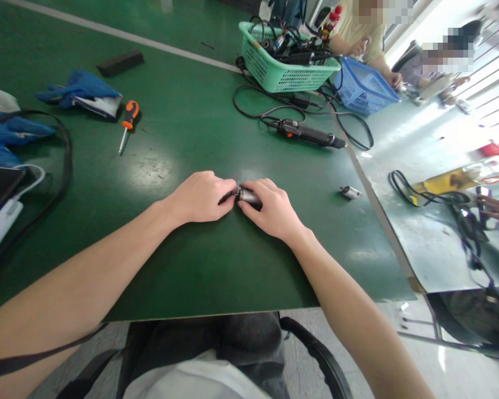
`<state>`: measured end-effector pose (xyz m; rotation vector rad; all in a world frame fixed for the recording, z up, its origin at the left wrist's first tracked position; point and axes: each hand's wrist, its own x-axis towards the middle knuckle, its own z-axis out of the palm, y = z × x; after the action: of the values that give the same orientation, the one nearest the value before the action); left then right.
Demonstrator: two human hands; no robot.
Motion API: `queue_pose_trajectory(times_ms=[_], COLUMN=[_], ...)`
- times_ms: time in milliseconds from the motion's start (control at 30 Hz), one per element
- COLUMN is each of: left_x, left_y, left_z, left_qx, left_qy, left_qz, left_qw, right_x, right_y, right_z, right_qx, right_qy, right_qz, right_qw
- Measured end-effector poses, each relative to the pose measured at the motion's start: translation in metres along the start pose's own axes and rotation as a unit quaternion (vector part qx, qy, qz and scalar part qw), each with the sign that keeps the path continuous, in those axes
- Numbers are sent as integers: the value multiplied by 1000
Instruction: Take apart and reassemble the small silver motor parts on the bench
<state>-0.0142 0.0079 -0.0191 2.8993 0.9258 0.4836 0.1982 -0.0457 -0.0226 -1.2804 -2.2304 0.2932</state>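
Both hands meet here: the right hand (274,202) has its fingers clamped on one metal cylinder (249,196), while the left hand (203,197) pinches one black piece (227,197) at its end. Work on it looks under way; the cylinder is in hand, but whether the two are joined, and how much remains, I can't tell. One loose part (350,192) lies right of the fingers. Beyond them: one screwdriver (130,115) leftward, one power driver (310,134) rightward, then one green basket (291,79) and one blue basket (363,91).
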Motion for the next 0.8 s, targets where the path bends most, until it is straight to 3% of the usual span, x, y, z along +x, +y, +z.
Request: queue_pose_trajectory(times_ms=[800], left_x=[2], left_y=[2], left_z=[-3], left_qx=[-5], left_qy=[-5], left_qz=[-9], left_qw=[1000], right_x=[1], right_y=[2], right_z=[-1], right_qx=[8], right_qy=[-8], right_qz=[4], right_qw=[1000])
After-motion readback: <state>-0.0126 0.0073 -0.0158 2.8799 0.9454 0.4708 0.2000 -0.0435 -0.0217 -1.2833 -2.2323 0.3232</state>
